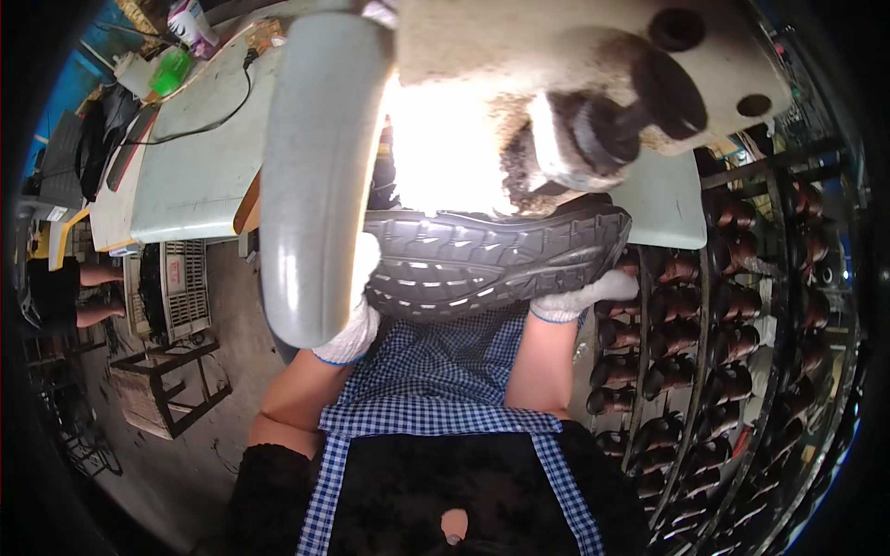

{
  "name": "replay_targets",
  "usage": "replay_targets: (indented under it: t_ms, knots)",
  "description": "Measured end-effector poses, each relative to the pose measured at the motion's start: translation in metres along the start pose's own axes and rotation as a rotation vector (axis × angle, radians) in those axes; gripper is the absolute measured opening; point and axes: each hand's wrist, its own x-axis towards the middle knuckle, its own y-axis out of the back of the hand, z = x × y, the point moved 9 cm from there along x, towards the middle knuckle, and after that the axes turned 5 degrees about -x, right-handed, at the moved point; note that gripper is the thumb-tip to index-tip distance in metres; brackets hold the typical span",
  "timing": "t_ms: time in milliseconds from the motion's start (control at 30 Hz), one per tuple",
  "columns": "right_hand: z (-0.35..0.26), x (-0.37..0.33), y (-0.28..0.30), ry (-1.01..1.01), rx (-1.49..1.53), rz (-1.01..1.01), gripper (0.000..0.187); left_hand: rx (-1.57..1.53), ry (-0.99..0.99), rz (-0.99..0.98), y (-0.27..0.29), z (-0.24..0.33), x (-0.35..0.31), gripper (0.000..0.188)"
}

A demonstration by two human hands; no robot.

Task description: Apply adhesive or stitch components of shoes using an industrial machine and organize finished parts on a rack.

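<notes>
A shoe with a black, deeply treaded sole (482, 264) lies sideways before me, the tread turned toward my body. My left hand (360, 320), in a white knitted glove, grips its left end; a grey rounded machine part covers much of that hand. At the right end my right hand (586, 296), gloved alike, holds the shoe from the near underside, its fingers partly behind the sole. The far side of the shoe sits under a worn off-white machine head (538, 56) with a black knob (663, 93). Bright glare hides where shoe and machine meet.
The grey rounded part (320, 176) hangs close on the left. Behind it stretches a pale green worktable (190, 199) with a black cable. A rack (709, 324) of dark brown shoes stands close on the right. A wooden stool (167, 389) is on the floor at left.
</notes>
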Motion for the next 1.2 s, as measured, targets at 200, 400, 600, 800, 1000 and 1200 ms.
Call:
replay_targets:
  t_ms: [200,400,600,800,1000,1200]
  knots:
    - [0.02,-0.017,-0.017,-0.059,-0.303,-0.165,0.066,0.757,-0.166,-0.021,0.018,0.031,0.016,0.038]
    - [0.04,-0.052,-0.01,-0.217,-0.952,-0.262,0.074,0.827,-0.043,-0.181,0.018,0.055,0.051,0.046]
    - [0.094,-0.049,-0.026,-0.299,-1.258,-0.223,0.053,1.024,-0.023,-0.242,0.024,0.1,0.08,0.069]
    - [0.123,-0.037,-0.019,-0.565,-1.018,-0.143,0.068,0.738,0.074,-0.113,0.089,0.14,0.067,0.051]
    - [0.086,-0.004,-0.035,-0.561,-1.149,-0.313,0.065,0.878,-0.028,-0.216,0.06,0.124,0.048,0.051]
    - [0.076,0.03,-0.057,-0.421,-1.894,-1.048,0.059,1.35,0.186,-0.55,-0.023,-0.01,0.014,0.072]
